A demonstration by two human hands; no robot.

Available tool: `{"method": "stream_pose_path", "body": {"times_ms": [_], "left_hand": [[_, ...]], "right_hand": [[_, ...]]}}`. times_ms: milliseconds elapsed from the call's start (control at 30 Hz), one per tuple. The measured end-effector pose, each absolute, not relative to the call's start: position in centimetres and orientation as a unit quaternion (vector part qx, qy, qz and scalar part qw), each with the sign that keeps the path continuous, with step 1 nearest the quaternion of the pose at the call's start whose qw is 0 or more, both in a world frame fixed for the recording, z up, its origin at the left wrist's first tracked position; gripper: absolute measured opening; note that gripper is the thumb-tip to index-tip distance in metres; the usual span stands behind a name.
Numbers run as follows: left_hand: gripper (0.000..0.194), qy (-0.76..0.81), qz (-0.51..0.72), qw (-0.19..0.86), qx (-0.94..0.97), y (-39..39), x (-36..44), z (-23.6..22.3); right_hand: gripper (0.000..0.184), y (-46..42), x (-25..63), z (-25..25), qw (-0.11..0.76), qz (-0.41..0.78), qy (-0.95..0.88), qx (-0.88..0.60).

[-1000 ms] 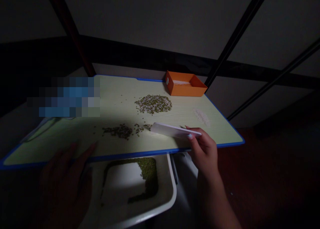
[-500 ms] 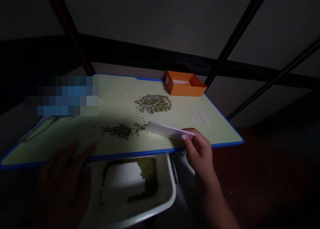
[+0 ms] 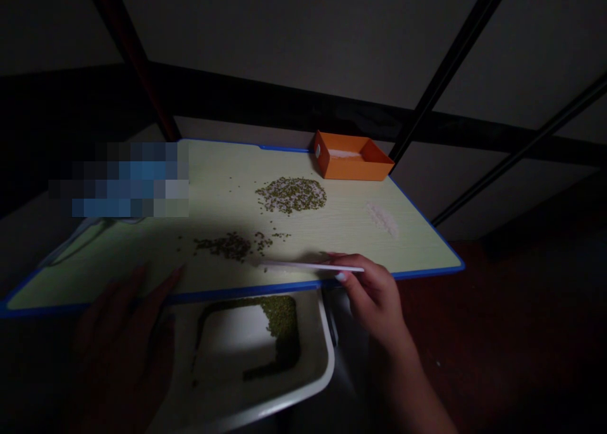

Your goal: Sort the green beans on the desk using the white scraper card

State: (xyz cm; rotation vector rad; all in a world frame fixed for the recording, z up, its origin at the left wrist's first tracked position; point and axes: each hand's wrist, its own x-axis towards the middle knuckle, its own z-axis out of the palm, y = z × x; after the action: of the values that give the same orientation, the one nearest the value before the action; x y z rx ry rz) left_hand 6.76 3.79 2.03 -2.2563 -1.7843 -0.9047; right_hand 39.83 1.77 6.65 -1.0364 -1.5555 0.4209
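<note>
My right hand [image 3: 372,288] pinches one end of a thin white flat card [image 3: 308,267], seen nearly edge-on, low over the front of the tabletop [image 3: 203,193]. The card's far end lies just nearer to me than a scattered heap of dark green beans [image 3: 232,247]. Behind that heap is a larger pile of green beans mixed with white grains [image 3: 291,195]. My left hand [image 3: 128,333] is in deep shadow at the table's front left edge, fingers spread and nothing visible in them. Below the front edge sits a white basin [image 3: 327,364] with green beans [image 3: 284,333] along its sides.
An orange box [image 3: 355,168] with white grains inside stands at the back right corner. A strip of white grains [image 3: 382,220] lies near the right edge. On the left is a blurred-out blue patch [image 3: 137,181] with a pale cord [image 3: 71,244].
The white card has swung toward me and tilted from a broad face to nearly edge-on, its tip leaving the beans. My right hand shifted a little left and down. My left hand barely moved.
</note>
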Motion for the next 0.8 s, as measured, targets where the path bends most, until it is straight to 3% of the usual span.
{"method": "stream_pose_path", "body": {"times_ms": [800], "left_hand": [[0.061, -0.584, -0.291, 0.069, -0.754, 3.9, 6.9, 2.0]], "right_hand": [[0.017, 1.6, 41.0, 5.9, 0.576, 0.185, -0.673, -0.426]]}}
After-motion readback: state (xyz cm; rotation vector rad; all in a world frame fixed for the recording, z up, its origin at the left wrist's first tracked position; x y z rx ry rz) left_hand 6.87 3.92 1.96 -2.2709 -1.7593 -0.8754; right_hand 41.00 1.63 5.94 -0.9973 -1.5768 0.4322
